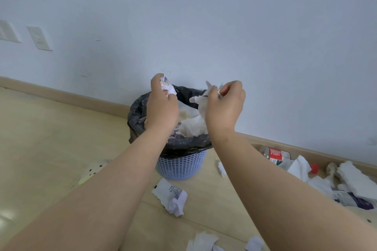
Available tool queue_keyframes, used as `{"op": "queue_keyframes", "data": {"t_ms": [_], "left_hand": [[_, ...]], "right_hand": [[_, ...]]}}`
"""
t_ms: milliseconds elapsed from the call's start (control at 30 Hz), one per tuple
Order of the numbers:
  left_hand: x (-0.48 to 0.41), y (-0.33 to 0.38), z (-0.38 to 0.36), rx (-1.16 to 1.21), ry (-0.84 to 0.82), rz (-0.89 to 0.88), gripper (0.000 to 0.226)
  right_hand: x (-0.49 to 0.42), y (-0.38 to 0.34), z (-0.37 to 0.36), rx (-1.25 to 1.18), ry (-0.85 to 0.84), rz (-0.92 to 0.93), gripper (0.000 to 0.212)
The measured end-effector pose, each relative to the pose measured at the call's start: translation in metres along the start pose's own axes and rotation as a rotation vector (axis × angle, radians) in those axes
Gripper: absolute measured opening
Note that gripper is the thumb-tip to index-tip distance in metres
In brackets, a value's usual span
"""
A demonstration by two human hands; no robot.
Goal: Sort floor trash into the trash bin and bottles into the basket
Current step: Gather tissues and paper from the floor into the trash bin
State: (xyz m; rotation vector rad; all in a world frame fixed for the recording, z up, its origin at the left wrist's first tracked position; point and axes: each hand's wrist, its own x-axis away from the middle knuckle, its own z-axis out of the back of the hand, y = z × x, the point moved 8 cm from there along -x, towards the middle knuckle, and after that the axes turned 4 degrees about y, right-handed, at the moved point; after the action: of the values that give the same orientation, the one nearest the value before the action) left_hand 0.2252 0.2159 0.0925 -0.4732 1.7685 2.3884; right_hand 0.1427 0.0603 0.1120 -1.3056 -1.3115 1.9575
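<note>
Pale wall fills the top half, and the wooden floor lies wide and bare on the left, right up to the baseboard. That is the open side. The right is crowded: torn white tissue is heaped against the wall and runs off the frame's edge.

The blue lattice trash bin stands centre, near the wall, its black liner folded over the rim. Both forearms cross in front, hiding much of its mouth, though white tissue shows inside.

Left hand is above the bin's left rim, fingers curled, pinching a crumpled printed paper scrap. Right hand is above the right rim, fingertips pinching a ragged tissue piece that dangles over the opening.

A clear bottle with a red label lies by the baseboard, half hidden behind the right forearm and under tissue. A red cap peeks out further right; whether it belongs to that bottle is unclear.

A crumpled receipt sits just in front of the bin, and more scraps are cut off at the bottom edge.
</note>
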Motion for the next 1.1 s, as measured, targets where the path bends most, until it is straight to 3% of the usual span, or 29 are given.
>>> {"op": "queue_keyframes", "data": {"t_ms": [100,167,300,467,633,700,800,900,1100], "left_hand": [[-0.013,-0.018,-0.022,-0.470,-0.068,-0.173,0.045],[-0.016,-0.048,-0.043,-0.833,-0.285,-0.106,0.049],[-0.008,-0.091,-0.067,-1.122,-0.684,0.016,0.058],[0.000,-0.090,-0.071,-1.102,-0.796,0.009,0.061],[-0.001,-0.061,-0.055,-0.970,-0.680,-0.032,0.071],[0.000,-0.048,-0.045,-0.954,-0.595,-0.085,0.074],[0.007,-0.031,-0.027,-0.896,-0.437,-0.147,0.063],[0.030,-0.026,-0.011,-0.732,-0.366,-0.110,0.051],[0.071,-0.022,-0.018,-0.647,-0.500,-0.235,0.037]], "right_hand": [[0.002,0.024,-0.043,0.375,-0.354,0.159,0.024],[0.013,0.051,-0.064,0.647,-0.619,0.223,0.012],[0.022,0.064,-0.077,0.903,-0.826,0.305,0.010],[0.029,0.077,-0.068,1.066,-0.962,0.302,0.037],[0.028,0.061,-0.036,0.924,-0.831,0.302,0.056],[0.035,0.059,-0.025,0.860,-0.875,0.250,0.060],[0.053,0.061,-0.015,0.900,-0.980,0.277,0.051],[0.060,0.056,-0.002,0.956,-0.913,0.397,0.031],[0.054,0.045,0.035,0.978,-0.850,0.438,0.026]]}}
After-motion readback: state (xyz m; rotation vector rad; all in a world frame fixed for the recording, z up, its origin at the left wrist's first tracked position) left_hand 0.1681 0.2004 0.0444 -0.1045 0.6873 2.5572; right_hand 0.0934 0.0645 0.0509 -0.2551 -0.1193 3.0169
